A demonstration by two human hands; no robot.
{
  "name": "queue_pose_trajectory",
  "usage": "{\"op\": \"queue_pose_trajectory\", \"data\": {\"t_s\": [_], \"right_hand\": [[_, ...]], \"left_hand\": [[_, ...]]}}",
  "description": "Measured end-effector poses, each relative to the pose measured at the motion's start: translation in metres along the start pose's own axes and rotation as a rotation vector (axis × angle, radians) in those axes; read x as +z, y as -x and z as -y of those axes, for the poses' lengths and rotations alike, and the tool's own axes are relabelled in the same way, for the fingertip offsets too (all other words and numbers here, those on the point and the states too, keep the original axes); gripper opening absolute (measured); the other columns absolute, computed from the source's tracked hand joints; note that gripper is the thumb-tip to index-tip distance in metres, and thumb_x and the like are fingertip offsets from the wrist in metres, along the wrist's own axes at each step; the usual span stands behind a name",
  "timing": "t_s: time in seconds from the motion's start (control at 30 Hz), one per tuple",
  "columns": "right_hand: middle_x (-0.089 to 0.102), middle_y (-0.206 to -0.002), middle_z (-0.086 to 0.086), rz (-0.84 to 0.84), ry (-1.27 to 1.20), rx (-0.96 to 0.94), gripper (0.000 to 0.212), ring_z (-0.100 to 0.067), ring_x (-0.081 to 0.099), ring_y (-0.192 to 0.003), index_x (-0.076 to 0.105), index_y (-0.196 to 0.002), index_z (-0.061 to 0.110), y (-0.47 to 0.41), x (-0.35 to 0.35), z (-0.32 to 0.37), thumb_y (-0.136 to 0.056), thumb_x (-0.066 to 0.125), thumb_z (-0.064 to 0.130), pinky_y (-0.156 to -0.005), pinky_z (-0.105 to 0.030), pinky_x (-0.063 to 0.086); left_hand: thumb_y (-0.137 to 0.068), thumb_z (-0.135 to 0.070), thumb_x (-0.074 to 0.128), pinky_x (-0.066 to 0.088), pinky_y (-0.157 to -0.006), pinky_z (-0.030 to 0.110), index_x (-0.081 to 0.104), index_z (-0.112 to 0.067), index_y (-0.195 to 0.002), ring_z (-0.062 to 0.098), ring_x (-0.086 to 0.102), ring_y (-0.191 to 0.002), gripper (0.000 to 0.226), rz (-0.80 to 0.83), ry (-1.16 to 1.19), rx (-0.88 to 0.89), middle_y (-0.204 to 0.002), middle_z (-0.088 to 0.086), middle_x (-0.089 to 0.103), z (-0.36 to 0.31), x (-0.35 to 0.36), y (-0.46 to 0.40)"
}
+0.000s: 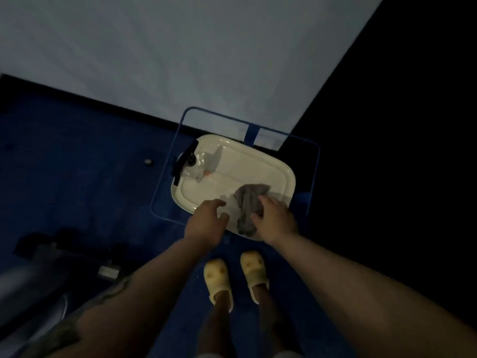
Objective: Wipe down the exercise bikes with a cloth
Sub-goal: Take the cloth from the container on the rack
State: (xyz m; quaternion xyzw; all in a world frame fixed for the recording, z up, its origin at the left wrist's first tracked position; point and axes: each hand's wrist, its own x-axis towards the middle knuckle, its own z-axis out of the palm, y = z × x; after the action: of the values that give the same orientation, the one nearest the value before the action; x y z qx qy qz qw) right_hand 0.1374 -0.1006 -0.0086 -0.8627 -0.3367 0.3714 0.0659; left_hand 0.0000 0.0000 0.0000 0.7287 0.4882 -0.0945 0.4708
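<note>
A crumpled grey cloth [248, 208] lies on a cream rectangular tray [258, 166] set on a blue-framed cart. My right hand [275, 219] rests on the cloth's right side, fingers curled over it. Just left of the cloth, my left hand [206, 220] hovers over the tray's near edge with loosely bent fingers and holds nothing. Dark metal parts of an exercise bike [38, 270] show dimly at the lower left.
A clear spray bottle with a black trigger [189, 161] lies on the tray's far left end. The blue cart frame [316, 177] stands against a pale wall. Blue floor spreads to the left. My feet in yellow slippers [236, 277] stand just before the cart.
</note>
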Motion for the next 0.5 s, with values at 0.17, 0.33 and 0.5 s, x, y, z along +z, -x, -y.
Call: {"op": "queue_pose_trajectory", "data": {"t_s": [0.17,0.33,0.5], "right_hand": [[0.036,-0.148,-0.006,-0.026,0.079,0.025,0.061,-0.028,0.034,-0.132,0.027,-0.146,0.021,-0.031,0.012,-0.004,-0.094,0.052,0.04,-0.1,-0.042,0.038],[0.061,-0.112,-0.006,-0.172,0.088,-0.024,0.028,-0.024,0.055,-0.105,0.055,-0.111,0.017,-0.033,0.016,0.0,-0.09,0.06,0.035,-0.073,-0.035,0.047],[0.067,-0.098,-0.005,-0.142,0.072,-0.024,0.014,-0.02,0.059,-0.09,0.066,-0.092,0.016,-0.022,-0.003,0.005,-0.09,0.063,0.03,-0.062,-0.027,0.043]], "left_hand": [[-0.093,-0.026,0.05,0.041,-0.102,0.045,0.05,-0.02,-0.131,0.024,0.048,-0.121,0.039,-0.004,0.026,-0.048,-0.137,0.006,0.048,0.011,0.013,-0.018],[-0.093,-0.027,0.049,0.042,-0.099,0.042,0.05,-0.021,-0.131,0.025,0.052,-0.115,0.039,-0.033,-0.02,-0.024,-0.136,0.005,0.049,0.016,0.018,-0.014],[-0.093,-0.027,0.051,0.043,-0.099,0.04,0.051,-0.022,-0.131,0.023,0.052,-0.114,0.038,-0.065,0.018,-0.056,-0.136,0.003,0.049,0.006,0.007,-0.001]]}}
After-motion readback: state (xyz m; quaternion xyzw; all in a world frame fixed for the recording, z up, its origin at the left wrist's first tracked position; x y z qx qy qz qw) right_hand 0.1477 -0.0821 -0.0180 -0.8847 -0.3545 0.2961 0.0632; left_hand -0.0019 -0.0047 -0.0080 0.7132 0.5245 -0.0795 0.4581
